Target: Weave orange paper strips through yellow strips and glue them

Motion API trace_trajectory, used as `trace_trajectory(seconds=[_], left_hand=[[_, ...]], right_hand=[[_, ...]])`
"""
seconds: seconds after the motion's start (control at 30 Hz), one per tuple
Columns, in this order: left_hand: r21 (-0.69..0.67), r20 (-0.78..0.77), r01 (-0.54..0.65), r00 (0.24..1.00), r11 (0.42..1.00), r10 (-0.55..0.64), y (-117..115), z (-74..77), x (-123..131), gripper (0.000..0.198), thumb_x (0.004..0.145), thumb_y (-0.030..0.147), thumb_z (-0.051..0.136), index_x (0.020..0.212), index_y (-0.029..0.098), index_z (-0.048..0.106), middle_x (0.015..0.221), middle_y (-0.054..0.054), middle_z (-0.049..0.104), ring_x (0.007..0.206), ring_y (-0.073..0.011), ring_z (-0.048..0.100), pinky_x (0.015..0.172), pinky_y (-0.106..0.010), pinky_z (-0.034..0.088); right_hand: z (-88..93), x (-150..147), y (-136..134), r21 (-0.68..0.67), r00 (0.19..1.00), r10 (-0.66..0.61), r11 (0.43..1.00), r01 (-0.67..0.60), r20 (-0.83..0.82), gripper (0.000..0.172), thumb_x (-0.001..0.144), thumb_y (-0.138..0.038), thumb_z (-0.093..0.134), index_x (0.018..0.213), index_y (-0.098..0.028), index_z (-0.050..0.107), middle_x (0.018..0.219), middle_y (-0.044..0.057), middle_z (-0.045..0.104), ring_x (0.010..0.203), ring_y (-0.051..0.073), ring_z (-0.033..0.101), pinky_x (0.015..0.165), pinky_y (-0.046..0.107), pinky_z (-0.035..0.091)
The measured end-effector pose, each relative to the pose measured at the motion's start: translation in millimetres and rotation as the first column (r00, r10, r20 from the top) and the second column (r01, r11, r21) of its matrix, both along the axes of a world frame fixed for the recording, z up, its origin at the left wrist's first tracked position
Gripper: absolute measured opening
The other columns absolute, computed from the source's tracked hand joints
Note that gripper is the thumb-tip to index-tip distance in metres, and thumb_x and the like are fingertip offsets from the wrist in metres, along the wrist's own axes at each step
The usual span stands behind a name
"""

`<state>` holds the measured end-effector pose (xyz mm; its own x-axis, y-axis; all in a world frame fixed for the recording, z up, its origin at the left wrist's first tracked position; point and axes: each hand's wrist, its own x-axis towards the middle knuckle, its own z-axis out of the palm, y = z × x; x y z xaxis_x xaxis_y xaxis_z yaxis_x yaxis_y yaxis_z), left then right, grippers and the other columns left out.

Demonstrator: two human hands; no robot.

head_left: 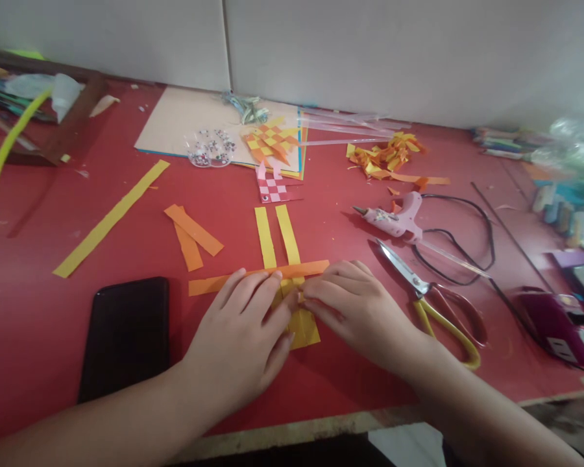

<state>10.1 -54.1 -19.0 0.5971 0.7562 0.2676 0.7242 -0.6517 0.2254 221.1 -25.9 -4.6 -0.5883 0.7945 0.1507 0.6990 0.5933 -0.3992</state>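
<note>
Two upright yellow paper strips (265,237) lie side by side in front of me, crossed by a long orange paper strip (304,267). Fingers bent, my left hand (238,324) presses over the orange strip and the yellow paper below it. My right hand (357,305) pinches at the yellow strips close to the crossing, its fingertips nearly meeting the left ones. Both hands partly hide the woven part. The yellow lower ends (305,327) show between them. Straight ahead is a red-and-pink checkered paper fish (272,188).
Scissors (418,285) and a pink glue gun (394,217) with its cord lie right. A black phone (126,331), orange strips (194,237) and a yellow strip (111,217) lie left. Farther back are a woven orange-yellow piece (267,143), googly eyes (211,149) and paper scraps (389,155).
</note>
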Motion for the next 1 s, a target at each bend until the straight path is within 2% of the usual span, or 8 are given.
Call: trace_trajectory(seconds=[0.3,0.4,0.5,0.6,0.7,0.83,1.0], left_hand=[[0.0,-0.002,-0.006,1.0,1.0,0.006,0,0.0,0,0.037,0.09,0.029,0.048,0.121,0.015,0.064,0.122,-0.014,0.061,0.111,-0.0317,0.052,0.102,-0.054,0.04],[-0.002,-0.005,-0.004,1.0,1.0,0.004,0,0.0,1,0.036,0.09,0.031,0.048,0.117,0.016,0.065,0.121,-0.014,0.061,0.11,-0.0317,0.053,0.102,-0.054,0.039],[0.007,-0.004,-0.006,1.0,1.0,0.006,0,-0.4,1,0.036,0.091,0.032,0.047,0.116,0.016,0.066,0.121,-0.014,0.062,0.11,-0.0317,0.053,0.102,-0.055,0.039],[0.009,-0.007,-0.005,1.0,1.0,0.005,0,-1.0,1,0.038,0.091,0.033,0.046,0.12,0.016,0.064,0.121,-0.014,0.062,0.11,-0.0317,0.054,0.103,-0.055,0.038],[0.001,-0.006,-0.011,1.0,1.0,0.011,-1,-2.0,0,0.04,0.091,0.033,0.046,0.123,0.017,0.063,0.123,-0.013,0.062,0.111,-0.0315,0.054,0.104,-0.056,0.038],[-0.012,-0.012,-0.017,1.0,1.0,0.017,-1,-3.4,-1,0.041,0.092,0.034,0.045,0.126,0.018,0.061,0.127,-0.012,0.061,0.114,-0.0313,0.053,0.106,-0.056,0.035],[-0.039,-0.023,-0.016,1.0,0.999,0.015,0,-3.2,0,0.042,0.091,0.034,0.046,0.127,0.018,0.06,0.127,-0.011,0.061,0.114,-0.0311,0.052,0.106,-0.056,0.034]], right_hand=[[2.1,1,-1,-0.021,1.0,-0.003,1.0,0.003,0.004,0.015,0.095,-0.021,0.052,0.088,-0.019,0.065,0.081,0.002,0.069,0.079,0.017,0.055,0.075,0.031,0.04],[6.6,2,2,-0.082,0.999,0.039,0.996,-0.04,-0.01,0.008,0.092,-0.022,0.057,0.094,-0.02,0.065,0.091,0.003,0.071,0.085,0.018,0.058,0.079,0.033,0.041],[12.3,3,9,-0.151,0.995,0.074,0.985,-0.083,-0.069,0.011,0.089,-0.026,0.062,0.099,-0.021,0.065,0.1,0.003,0.071,0.092,0.018,0.061,0.085,0.035,0.044],[14.8,4,19,-0.13,0.994,-0.019,0.991,0.005,-0.104,0.01,0.09,-0.027,0.06,0.097,-0.021,0.065,0.098,0.003,0.072,0.092,0.017,0.064,0.085,0.034,0.047],[12.8,4,32,-0.04,0.994,-0.102,0.994,0.1,-0.05,0.011,0.091,-0.024,0.057,0.096,-0.02,0.065,0.098,0.005,0.072,0.093,0.021,0.064,0.085,0.037,0.05],[7.3,0,54,0.012,0.998,0.013,1.0,-0.014,0.054,0.026,0.093,-0.019,0.049,0.116,-0.019,0.062,0.117,0.009,0.068,0.113,0.026,0.06,0.098,0.046,0.047],[1.1,-6,73,-0.053,0.983,0.07,0.997,-0.062,0.171,0.051,0.093,-0.031,0.053,0.141,-0.017,0.043,0.143,0.017,0.049,0.135,0.03,0.043,0.106,0.054,0.04]])
